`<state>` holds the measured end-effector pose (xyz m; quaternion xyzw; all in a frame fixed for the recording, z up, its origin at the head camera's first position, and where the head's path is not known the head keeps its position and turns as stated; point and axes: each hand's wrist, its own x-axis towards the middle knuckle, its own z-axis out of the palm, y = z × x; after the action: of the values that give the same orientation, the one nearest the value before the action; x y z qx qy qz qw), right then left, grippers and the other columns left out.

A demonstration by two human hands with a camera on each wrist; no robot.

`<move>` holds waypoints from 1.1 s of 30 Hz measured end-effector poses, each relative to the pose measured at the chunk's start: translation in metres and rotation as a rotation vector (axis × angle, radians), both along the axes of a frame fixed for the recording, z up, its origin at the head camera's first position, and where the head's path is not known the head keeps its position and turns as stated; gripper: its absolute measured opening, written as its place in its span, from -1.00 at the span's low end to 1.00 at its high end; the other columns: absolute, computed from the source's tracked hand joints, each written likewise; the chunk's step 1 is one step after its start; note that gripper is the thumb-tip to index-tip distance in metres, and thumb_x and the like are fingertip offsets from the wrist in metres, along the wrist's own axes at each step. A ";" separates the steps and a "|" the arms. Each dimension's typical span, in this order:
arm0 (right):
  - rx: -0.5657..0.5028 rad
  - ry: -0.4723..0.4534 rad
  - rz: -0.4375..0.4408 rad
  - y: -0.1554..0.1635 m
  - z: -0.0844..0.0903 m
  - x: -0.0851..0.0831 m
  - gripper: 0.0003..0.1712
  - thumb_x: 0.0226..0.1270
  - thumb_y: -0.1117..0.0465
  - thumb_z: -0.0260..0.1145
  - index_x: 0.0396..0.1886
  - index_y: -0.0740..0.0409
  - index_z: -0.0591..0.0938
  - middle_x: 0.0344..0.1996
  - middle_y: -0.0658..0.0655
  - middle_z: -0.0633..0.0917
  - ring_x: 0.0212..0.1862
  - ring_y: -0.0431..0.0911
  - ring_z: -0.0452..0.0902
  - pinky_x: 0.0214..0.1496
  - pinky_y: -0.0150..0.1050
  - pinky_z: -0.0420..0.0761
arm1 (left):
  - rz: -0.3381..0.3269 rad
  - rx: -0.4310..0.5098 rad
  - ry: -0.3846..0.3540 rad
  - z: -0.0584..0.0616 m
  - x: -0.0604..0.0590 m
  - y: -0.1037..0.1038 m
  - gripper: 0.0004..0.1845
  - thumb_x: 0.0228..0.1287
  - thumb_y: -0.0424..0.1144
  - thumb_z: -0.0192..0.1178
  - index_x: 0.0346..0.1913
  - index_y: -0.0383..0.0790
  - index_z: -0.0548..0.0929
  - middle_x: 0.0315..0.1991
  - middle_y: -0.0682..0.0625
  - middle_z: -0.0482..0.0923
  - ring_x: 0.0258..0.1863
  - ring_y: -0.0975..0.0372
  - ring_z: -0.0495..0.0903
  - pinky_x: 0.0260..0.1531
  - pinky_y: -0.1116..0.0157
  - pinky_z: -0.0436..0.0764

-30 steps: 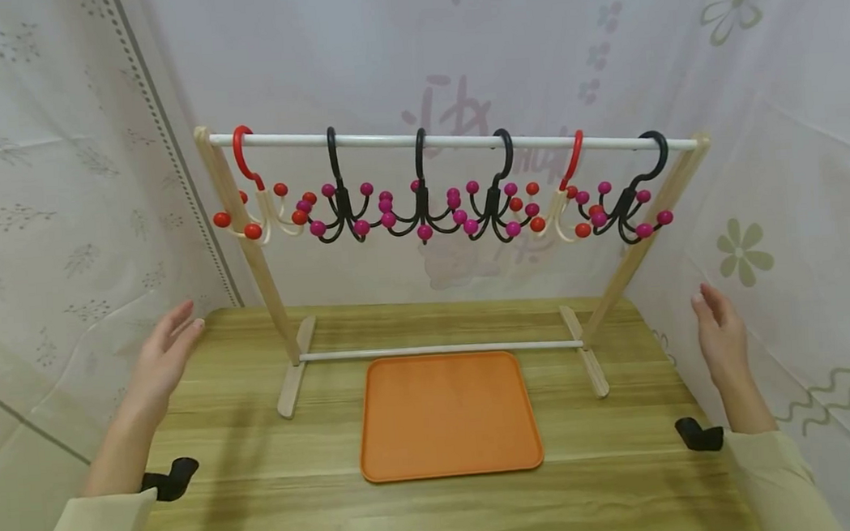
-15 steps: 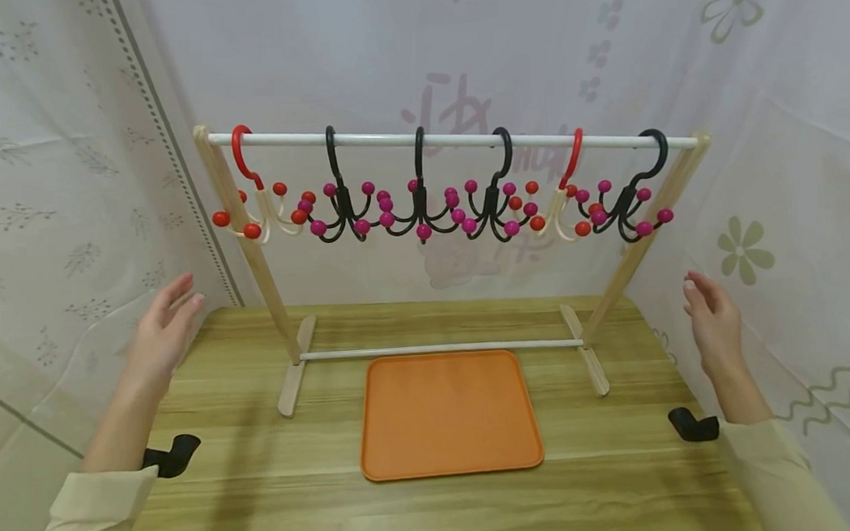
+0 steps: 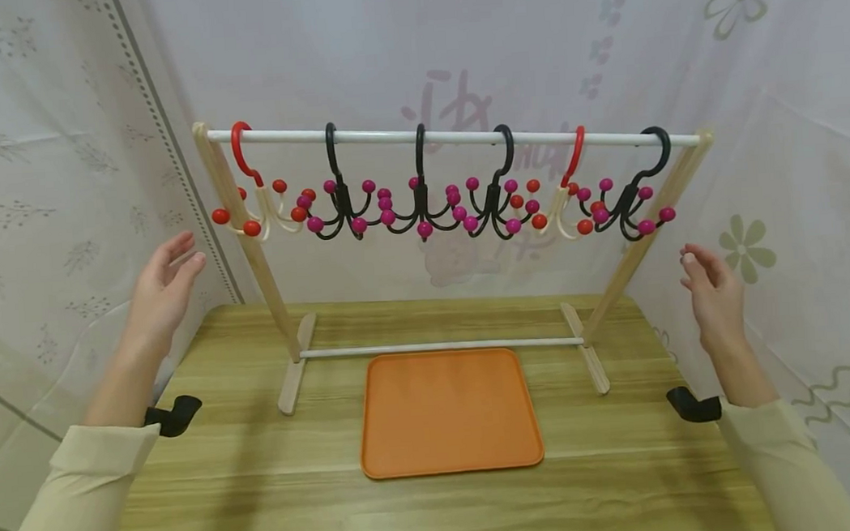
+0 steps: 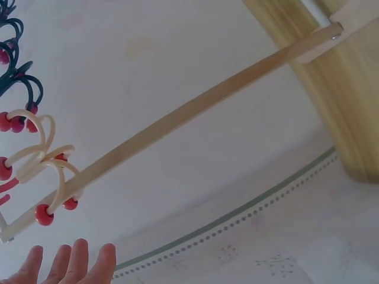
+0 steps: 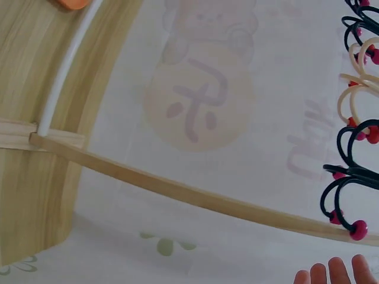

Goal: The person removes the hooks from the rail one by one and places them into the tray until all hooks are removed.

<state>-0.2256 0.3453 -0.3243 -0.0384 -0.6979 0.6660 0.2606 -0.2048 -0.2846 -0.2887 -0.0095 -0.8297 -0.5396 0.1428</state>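
Observation:
My left hand point(image 3: 164, 296) is raised left of a wooden rack, its fingers loosely extended and holding nothing. On the other side my right hand point(image 3: 715, 300) hovers with relaxed fingers, touching nothing. From the rack's white top rod point(image 3: 454, 136) hang several claw-shaped hook hangers. The left hand is nearest a red-and-cream hanger point(image 3: 264, 206) with red ball tips. Closest to the right hand is a black hanger point(image 3: 627, 203) with magenta ball tips. Another red-and-cream hanger point(image 3: 559, 208) and more black ones, such as the middle black hanger point(image 3: 422, 197), hang between them.
An orange tray point(image 3: 449, 414) lies on the wood-grain table point(image 3: 440, 512) in front of the rack's lower white rod point(image 3: 440, 346). Wooden posts point(image 3: 257, 268) stand on flat feet at both ends. Printed curtains point(image 3: 63, 198) close in the back and sides.
Both hands have risen toward the height of the hangers, the left one further. The hangers, rack and tray keep their places; the view shifts only slightly.

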 end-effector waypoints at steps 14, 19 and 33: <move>-0.070 0.017 -0.043 -0.008 0.035 -0.006 -0.72 0.19 0.15 0.21 -0.10 0.11 0.55 -0.13 0.05 0.52 -0.05 -0.20 0.36 -0.20 -0.56 0.43 | 0.079 0.050 0.015 0.032 -0.036 0.010 -0.44 0.32 0.00 -0.15 0.34 0.00 0.05 0.31 0.00 0.02 0.27 0.22 0.00 0.20 0.15 0.00; -0.083 0.017 -0.016 -0.008 0.041 -0.007 -0.69 0.18 0.14 0.21 -0.08 0.13 0.54 -0.09 0.09 0.50 -0.04 -0.19 0.36 -0.19 -0.55 0.44 | 0.099 0.033 -0.019 0.040 -0.048 0.012 -0.43 0.31 0.03 -0.16 0.35 0.05 0.03 0.32 0.06 0.01 0.28 0.22 -0.04 0.19 0.11 0.02; -0.164 0.020 -0.067 -0.007 0.066 -0.020 -0.67 0.04 0.16 0.34 -0.17 0.18 0.57 -0.26 0.06 0.58 -0.22 -0.18 0.49 -0.32 -0.54 0.49 | 0.154 0.131 -0.097 0.047 -0.068 0.018 -0.35 0.23 0.09 -0.07 0.32 -0.12 0.14 0.28 -0.01 0.14 0.23 0.21 0.12 0.18 0.23 0.07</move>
<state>-0.2457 0.3379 -0.2585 -0.0766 -0.6367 0.7121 0.2856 -0.2726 -0.2664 -0.2420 0.0897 -0.7968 -0.5799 0.1440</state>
